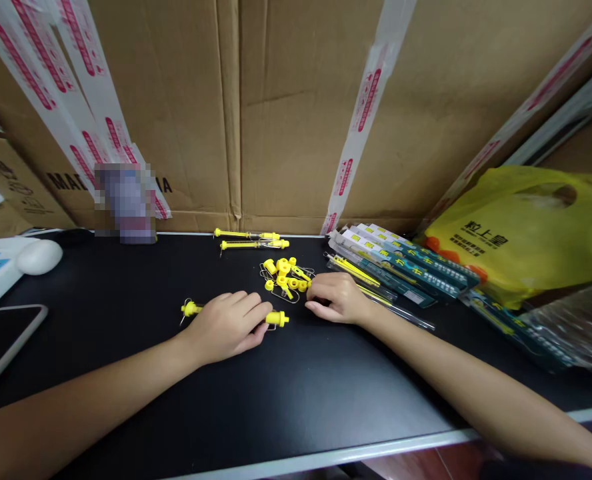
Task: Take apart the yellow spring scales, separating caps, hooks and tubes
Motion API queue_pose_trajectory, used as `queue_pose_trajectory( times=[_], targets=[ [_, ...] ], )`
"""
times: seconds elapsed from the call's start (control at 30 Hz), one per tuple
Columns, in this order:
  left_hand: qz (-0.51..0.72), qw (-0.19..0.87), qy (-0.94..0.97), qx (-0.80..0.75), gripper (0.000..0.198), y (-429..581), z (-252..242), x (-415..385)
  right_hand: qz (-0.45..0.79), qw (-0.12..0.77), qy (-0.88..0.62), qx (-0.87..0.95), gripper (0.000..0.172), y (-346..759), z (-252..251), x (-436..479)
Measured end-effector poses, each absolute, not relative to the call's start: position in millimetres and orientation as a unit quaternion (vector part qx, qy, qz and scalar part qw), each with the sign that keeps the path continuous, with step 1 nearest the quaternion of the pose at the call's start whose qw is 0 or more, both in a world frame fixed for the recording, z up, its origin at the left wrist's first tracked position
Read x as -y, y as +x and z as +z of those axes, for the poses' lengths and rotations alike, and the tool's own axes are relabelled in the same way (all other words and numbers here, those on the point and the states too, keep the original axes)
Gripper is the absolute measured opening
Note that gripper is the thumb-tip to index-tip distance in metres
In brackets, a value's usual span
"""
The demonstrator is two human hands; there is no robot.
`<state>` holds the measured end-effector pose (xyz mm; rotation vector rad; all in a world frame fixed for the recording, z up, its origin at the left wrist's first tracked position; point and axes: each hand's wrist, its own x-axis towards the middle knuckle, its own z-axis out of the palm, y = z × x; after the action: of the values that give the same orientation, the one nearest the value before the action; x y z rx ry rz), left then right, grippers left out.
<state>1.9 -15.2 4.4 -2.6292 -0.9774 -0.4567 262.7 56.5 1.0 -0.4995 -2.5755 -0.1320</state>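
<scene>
My left hand (pixel 229 327) is wrapped over a slim tube with yellow plastic ends (pixel 276 319), lying level at the table's middle. A thin wire clip shows at either end, and my palm hides the tube's centre. Just right of a small heap of yellow plastic caps and wire clips (pixel 283 275), my right hand (pixel 337 298) rests with its fingers curled in. Whatever those fingers hold, if anything, is hidden. Behind the heap, two similar yellow-ended tubes (pixel 255 245) lie side by side near the table's back edge.
Packaged items in printed sleeves (pixel 406 260) and clear tubes (pixel 396 308) lie right of my right hand. Farther right sits a yellow plastic bag (pixel 526 227). A phone (pixel 6 340) and a white device (pixel 1 267) are at left. Large cardboard (pixel 286 120) walls off the back.
</scene>
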Motion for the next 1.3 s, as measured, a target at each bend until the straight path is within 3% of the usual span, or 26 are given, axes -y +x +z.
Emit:
queue_pose_trajectory(
  times=[0.2, 0.43, 0.63, 0.8, 0.97, 1.13, 1.3],
  targets=[
    [-0.176, 0.162, -0.909, 0.342, 0.021, 2.4, 3.6, 14.7, -0.042, 0.246, -0.197, 0.948, 0.033, 256.5, -1.1, -49.5],
    [-0.187, 0.197, -0.902, 0.336, 0.024, 2.1, 4.4, 15.6, 0.188, 0.227, -0.290, 0.911, 0.027, 238.5, 1.1, -17.4],
    [-0.214, 0.223, -0.900, 0.309, 0.023, 2.7, 5.3, 15.7, 0.219, 0.202, -0.337, 0.893, 0.032, 226.3, -1.6, -2.1],
    [-0.271, 0.256, -0.890, 0.263, 0.026, 3.9, 5.5, 17.5, 0.230, 0.249, -0.347, 0.874, 0.029, 221.3, -1.8, 2.6],
    [-0.310, 0.258, -0.871, 0.280, 0.021, 5.0, 3.7, 20.4, 0.362, 0.354, -0.336, 0.794, 0.021, 213.3, -5.8, 11.2],
    [-0.283, 0.229, -0.870, 0.332, 0.021, 2.2, 1.0, 17.8, 0.437, 0.334, -0.335, 0.765, 0.021, 212.7, -10.9, 6.2],
    [-0.266, 0.219, -0.864, 0.366, 0.024, -0.5, -4.1, 13.6, 0.420, 0.339, -0.333, 0.773, 0.020, 214.4, -11.4, 3.2]
  ],
)
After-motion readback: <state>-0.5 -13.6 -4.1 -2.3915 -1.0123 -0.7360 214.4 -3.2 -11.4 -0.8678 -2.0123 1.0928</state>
